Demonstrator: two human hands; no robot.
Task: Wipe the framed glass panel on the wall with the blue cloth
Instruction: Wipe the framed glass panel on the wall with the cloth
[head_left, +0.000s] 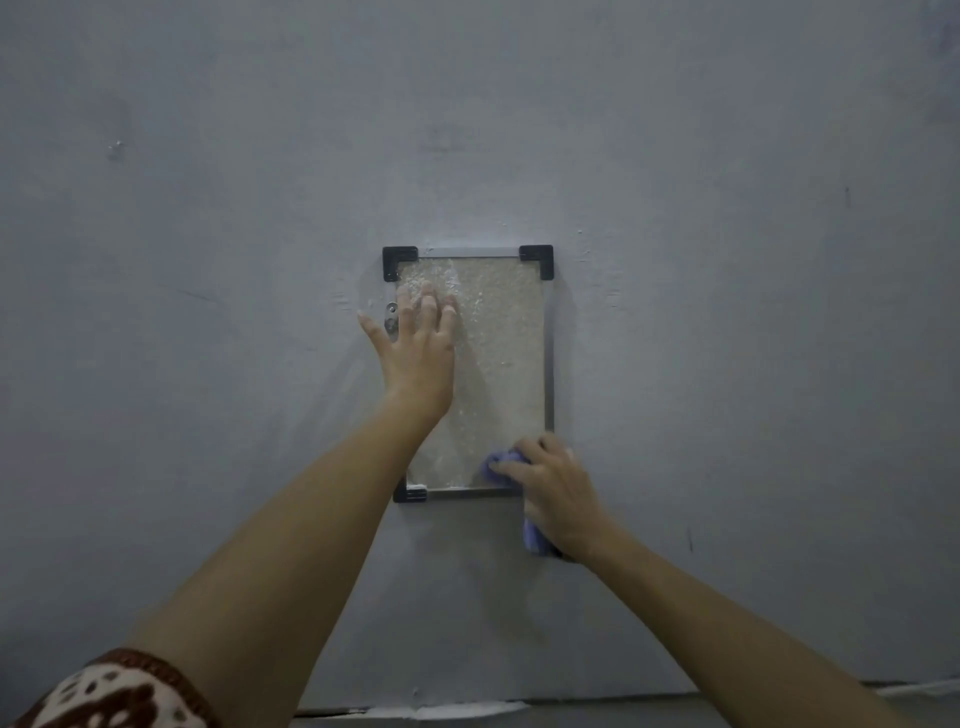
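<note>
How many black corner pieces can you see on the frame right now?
3 corner pieces: one top left, one top right, one bottom left. A fourth, bottom right, may be hidden behind the right hand and the cloth.

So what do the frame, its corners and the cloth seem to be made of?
Frame: thin grey rails with a dull sheen, probably metal. Corners: matte black, blocky, likely moulded plastic. Cloth: soft blue fabric, bunched under the right hand, perhaps microfibre.
</note>
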